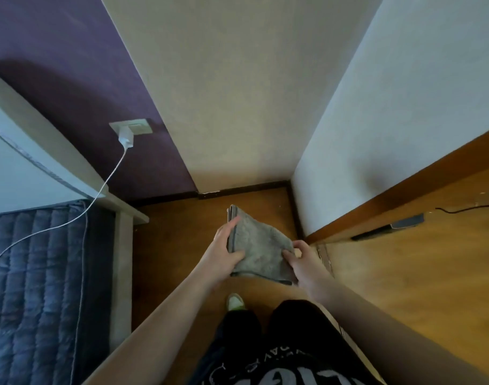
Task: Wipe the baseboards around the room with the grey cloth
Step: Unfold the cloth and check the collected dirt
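Standing, looking down. My shoe [236,302] shows at 6 o'clock on the wooden floor [165,262], black trousers just below it.

Grey cloth [254,245] is held in the air in front of me, folded, between both hands and above the floor; not touching any baseboard yet. Left hand [224,250]: grip closed on the cloth's left edge, thumb on top, fingers along the dark hem. Right hand [300,258]: grip pinching the cloth's right corner, fingers curled under it.

Counter [404,259] runs along my 3 o'clock, close to the right hand, with a dark cable [460,209] on it. Bed [29,273] with quilted cover at 9 o'clock. White charger cable [110,176] hangs from the wall socket [135,127] at 10 o'clock and trails over the bed.

Dark baseboard [243,188] sits at 12 o'clock, at the foot of the beige wall [237,107], and turns down the right wall toward the counter.

Risks, as I judge them:
- Cloth unfolds or slips if one grip loosens while I crouch; folded pad lost.
- Corner is narrow. Elbow or shoulder may knock the counter edge when bending.
- The stretch at 10 o'clock lies under the charger cable; a sweep there could snag it and pull the plug.
- A pale chip shows on the baseboard near 11 o'clock; cloth may catch there.
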A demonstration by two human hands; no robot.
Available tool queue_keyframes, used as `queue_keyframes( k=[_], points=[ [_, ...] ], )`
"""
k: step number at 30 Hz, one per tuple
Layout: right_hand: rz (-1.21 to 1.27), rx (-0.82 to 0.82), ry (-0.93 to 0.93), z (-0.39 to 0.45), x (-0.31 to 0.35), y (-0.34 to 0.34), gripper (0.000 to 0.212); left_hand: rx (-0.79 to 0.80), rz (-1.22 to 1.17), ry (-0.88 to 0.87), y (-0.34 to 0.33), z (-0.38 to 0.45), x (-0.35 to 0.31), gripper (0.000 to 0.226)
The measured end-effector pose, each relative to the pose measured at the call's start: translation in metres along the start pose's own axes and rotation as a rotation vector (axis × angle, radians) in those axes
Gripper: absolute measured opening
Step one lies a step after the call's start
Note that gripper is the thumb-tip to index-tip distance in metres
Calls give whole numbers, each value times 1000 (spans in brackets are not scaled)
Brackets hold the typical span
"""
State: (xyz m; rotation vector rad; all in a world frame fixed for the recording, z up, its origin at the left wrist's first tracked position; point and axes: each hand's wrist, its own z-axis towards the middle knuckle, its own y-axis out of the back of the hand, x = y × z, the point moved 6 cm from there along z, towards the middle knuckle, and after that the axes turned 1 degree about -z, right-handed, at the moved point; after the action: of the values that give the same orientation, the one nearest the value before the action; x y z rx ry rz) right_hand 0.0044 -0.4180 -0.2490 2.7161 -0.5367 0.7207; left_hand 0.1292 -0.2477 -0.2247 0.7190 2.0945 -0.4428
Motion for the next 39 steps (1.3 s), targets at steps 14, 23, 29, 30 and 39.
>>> queue_keyframes(
  k=[14,23,29,30,39],
  points=[
    [119,-36,0,204,64,32,23,-316,-103,268,15,203,54,40],
    [224,30,-136,384,-3,6,28,-499,-164,452,27,349,190,8],
    [146,-35,-172,502,-54,11,21,-394,-52,372,16,438,249,20],
    [142,-37,-182,520,-61,14,21,-360,-4,351,12,452,256,20],
    [88,-152,57,653,-72,41,15,-134,192,146,-8,587,309,28]
  ],
)
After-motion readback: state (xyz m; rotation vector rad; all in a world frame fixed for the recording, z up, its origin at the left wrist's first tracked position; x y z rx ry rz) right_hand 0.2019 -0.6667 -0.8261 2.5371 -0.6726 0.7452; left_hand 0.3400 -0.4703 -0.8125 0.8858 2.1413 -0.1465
